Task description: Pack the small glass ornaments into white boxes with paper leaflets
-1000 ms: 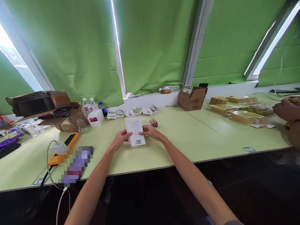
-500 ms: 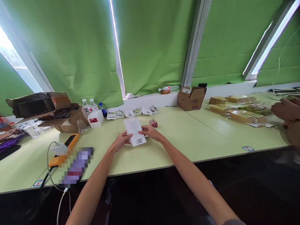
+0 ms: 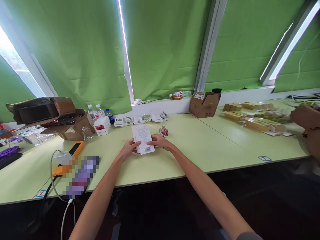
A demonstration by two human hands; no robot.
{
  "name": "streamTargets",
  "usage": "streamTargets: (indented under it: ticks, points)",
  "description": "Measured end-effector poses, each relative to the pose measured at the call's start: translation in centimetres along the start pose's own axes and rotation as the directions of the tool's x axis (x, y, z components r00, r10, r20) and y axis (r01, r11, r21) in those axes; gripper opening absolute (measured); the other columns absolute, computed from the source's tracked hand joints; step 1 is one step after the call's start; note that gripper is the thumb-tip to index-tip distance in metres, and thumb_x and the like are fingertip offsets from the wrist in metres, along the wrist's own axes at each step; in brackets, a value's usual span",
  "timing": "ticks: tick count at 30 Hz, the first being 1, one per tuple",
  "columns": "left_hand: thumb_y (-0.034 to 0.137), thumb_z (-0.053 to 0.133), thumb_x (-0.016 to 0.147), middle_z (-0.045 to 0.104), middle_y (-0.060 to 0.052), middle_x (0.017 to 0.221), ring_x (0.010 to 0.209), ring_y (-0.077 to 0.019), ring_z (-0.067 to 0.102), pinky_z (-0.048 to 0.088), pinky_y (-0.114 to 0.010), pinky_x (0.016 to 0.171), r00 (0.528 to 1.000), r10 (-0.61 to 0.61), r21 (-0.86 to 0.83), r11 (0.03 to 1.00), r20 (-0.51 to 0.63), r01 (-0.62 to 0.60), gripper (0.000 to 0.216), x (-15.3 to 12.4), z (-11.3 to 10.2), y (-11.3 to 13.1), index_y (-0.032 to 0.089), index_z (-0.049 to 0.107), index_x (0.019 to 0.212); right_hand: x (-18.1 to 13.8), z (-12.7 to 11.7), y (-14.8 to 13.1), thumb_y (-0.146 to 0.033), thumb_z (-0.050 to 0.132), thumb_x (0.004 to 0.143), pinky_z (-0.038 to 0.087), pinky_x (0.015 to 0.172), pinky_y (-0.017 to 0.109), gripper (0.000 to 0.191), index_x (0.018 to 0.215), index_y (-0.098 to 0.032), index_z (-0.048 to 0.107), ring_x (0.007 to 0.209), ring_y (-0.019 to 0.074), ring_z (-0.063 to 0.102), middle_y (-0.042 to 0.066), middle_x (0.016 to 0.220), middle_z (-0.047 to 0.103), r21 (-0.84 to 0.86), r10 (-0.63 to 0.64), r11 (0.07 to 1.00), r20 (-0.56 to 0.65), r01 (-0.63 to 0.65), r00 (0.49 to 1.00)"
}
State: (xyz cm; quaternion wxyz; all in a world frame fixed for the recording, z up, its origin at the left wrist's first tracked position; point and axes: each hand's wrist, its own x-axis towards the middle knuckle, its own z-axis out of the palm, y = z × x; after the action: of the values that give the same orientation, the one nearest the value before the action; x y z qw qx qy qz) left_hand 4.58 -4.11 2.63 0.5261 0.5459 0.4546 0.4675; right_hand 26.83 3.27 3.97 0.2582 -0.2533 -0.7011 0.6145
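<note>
Both hands hold a white, flat paper carton (image 3: 143, 135) upright over the table, its face covered in small print with a barcode at the lower corner. My left hand (image 3: 129, 148) pinches its lower left side, thumb in front. On the right edge, my right hand (image 3: 161, 142) grips with its thumb across the face. Some fingers of each hand are hidden behind the carton. Just beyond my right hand lies a small round red-and-gold ornament (image 3: 163, 131). Behind it, a row of white packs (image 3: 137, 119) carries similar clear round pieces, one of them greenish (image 3: 145, 117).
White boxes (image 3: 102, 126), bottles (image 3: 100, 111) and an open cardboard box (image 3: 75, 130) stand left. Nearer are an orange power strip (image 3: 77, 150) and a blurred-out phone (image 3: 82, 176). Another cardboard box (image 3: 204, 105) stands behind; yellowish cartons (image 3: 260, 125) and another person's hand (image 3: 305, 117) are right.
The carton and both hands have shifted very slightly up and left, with the grip unchanged. At far left, the other person's hand has gone out of view.
</note>
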Motion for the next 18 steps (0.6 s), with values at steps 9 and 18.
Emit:
streamTargets:
  ticks: [9,18]
  points:
    - [0.052,0.067,0.078,0.069,-0.015,0.107,0.081,-0.0216,0.068,0.054,-0.031,0.064,0.998,-0.002,-0.138,0.99,-0.065,-0.007,0.054,0.4,-0.3,0.1,0.014,0.061,0.117,0.2,0.1,-0.1,-0.052,0.058,0.085,0.054,0.067,0.029,0.044,0.104,-0.015,0.07,0.075,0.0178,0.067,0.007,0.089,0.072,0.014,-0.054,0.998,-0.053,0.055,0.997]
    - [0.054,0.067,0.077,0.069,-0.014,0.111,0.092,-0.0245,0.068,0.054,-0.034,0.074,0.996,-0.011,-0.18,0.984,-0.085,-0.004,0.051,0.4,-0.6,0.1,0.017,0.063,0.111,0.7,1.4,1.1,-0.023,0.07,0.069,0.053,0.071,0.029,0.072,0.137,-0.02,0.047,0.081,0.0182,0.066,0.006,0.099,0.071,-0.233,-0.24,0.948,-0.082,0.216,0.967]
